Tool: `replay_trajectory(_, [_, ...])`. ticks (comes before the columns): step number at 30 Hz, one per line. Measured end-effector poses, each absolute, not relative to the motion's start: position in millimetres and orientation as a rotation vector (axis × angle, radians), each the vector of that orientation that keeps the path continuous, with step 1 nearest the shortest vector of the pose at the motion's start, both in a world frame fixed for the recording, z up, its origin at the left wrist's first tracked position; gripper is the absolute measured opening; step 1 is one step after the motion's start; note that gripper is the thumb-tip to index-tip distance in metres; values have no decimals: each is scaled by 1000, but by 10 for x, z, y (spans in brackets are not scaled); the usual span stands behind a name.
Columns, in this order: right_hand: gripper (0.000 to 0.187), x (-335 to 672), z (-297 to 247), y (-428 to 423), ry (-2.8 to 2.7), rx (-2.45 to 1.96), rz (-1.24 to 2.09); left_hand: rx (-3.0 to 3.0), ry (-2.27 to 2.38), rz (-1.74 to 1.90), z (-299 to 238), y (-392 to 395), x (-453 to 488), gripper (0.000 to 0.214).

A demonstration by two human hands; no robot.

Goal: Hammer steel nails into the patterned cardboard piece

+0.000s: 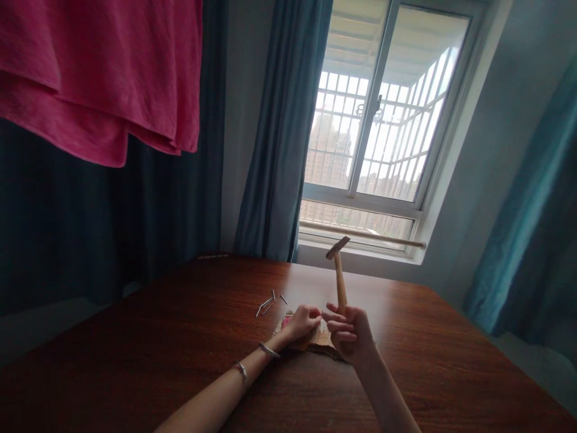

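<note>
My right hand [349, 332] is closed round the wooden handle of a small hammer [339, 273], raised upright with its metal head near the window sill line. My left hand [303, 321] rests on a small wooden board [321, 339] lying on the dark wooden table [180, 355], fingers pinched together at the board's top; what they pinch is too small to make out. Two bracelets sit on my left wrist. Several loose nails [269, 303] lie on the table just beyond my left hand.
A window [374, 120] with a wooden rod across its sill faces me, flanked by blue curtains [279, 132]. A pink cloth [99, 72] hangs at the upper left. The table's far edge runs below the window.
</note>
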State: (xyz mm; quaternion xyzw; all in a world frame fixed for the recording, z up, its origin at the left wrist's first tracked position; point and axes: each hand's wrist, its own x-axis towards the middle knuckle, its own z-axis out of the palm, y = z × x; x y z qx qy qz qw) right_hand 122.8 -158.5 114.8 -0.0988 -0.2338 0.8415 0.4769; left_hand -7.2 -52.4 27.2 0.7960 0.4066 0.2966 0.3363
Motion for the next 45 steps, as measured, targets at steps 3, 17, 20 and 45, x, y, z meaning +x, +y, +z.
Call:
replay_trajectory(3, [14,1529,1086,-1712,-526,-348,2040,2157,1079,832,245,-499,-37,25])
replay_trajectory(17, [39,1661,510,-2445,-593,-878,1953,2186,1119,816,250,-509,-41,25])
replay_trajectory(20, [44,1559,451,-2567,-696,-1024,1786,2190,1128,815,249,-517,-41,25])
replay_trajectory(45, [58,816,-42,-2554,-491,-852,1585,2218,1054,851,137,-412,-54,24])
